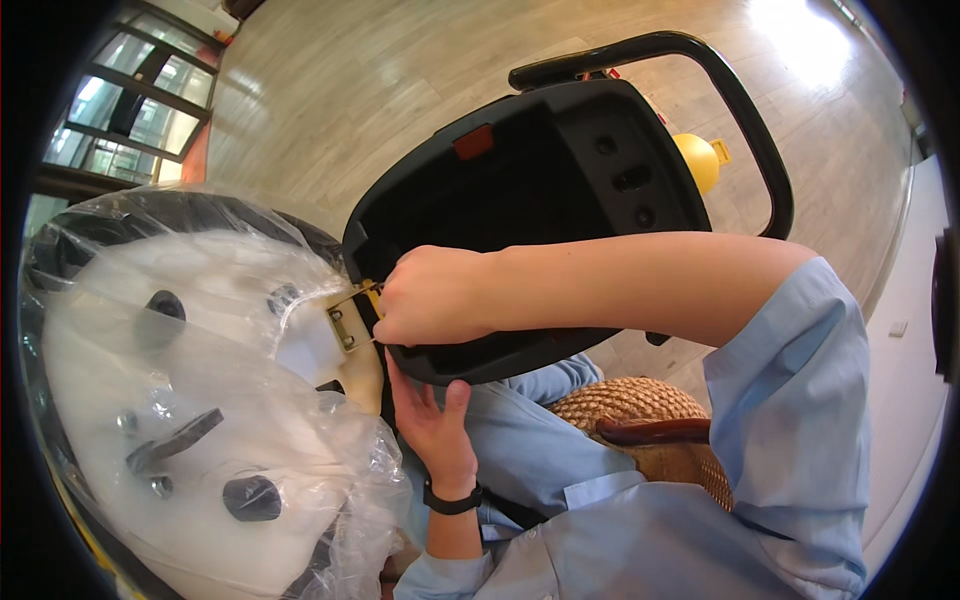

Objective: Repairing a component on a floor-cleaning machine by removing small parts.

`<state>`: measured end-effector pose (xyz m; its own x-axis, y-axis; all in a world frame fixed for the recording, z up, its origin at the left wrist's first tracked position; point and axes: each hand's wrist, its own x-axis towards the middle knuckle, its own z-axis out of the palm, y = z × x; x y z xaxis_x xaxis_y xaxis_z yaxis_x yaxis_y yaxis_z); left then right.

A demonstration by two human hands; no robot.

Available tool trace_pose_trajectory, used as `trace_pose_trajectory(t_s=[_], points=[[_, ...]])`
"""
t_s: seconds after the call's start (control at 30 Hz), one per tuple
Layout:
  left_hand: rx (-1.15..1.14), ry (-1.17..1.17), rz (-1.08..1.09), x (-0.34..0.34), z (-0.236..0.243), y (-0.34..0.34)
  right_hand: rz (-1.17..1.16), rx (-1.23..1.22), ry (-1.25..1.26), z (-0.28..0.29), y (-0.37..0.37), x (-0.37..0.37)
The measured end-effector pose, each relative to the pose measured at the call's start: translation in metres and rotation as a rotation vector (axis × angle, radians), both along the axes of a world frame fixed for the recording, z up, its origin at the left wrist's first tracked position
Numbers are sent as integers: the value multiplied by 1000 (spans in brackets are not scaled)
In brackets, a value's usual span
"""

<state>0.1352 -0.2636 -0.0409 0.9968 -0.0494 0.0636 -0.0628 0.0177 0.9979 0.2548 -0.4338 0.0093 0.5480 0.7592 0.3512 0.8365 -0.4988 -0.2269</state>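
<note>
The pale wood-look floor (380,60) spread out behind everything, and on the person's left I saw a big rounded white and black body (200,400) wrapped in clear plastic film (365,490). Beside it, and in front of the person, the open black shell (500,205) lay tilted across the lap, its narrower end toward the wrapped body and a bent black tubular handle (745,95) curving round its far right side. The right forearm (620,285) ran almost level from a rolled blue sleeve (800,400), crossing over the shell from right to left with the elbow out wide. A woven wicker chair (630,400) showed below the shell, and a rounded yellow piece (697,163) peeked out past its right edge. The right hand (435,295) was curled, knuckles up, at a small metallic bracket (350,322) between shell and wrapped body; I could not tell whether its fingers were clamped on anything. The left hand (435,435), a dark wristband (452,498) below it, reached up from underneath with the thumb spread away from the fingers, just beneath the shell's near rim, apart from the other hand
</note>
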Motion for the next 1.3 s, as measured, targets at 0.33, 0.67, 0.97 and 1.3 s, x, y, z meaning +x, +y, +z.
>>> trace_pose_trajectory(t_s=[0.33,0.67,0.97,1.3], points=[[-59,77,4,1,-1,-1,-27,-20,248,-11,-3,-6],[-44,72,5,1,-2,1,-9,-46,4,-16,1,-8],[-39,45,-4,2,-2,0,4,128,88,-23,-5,-3],[-31,31,-5,2,-4,2,28,123,361,-9,-10,-1]])
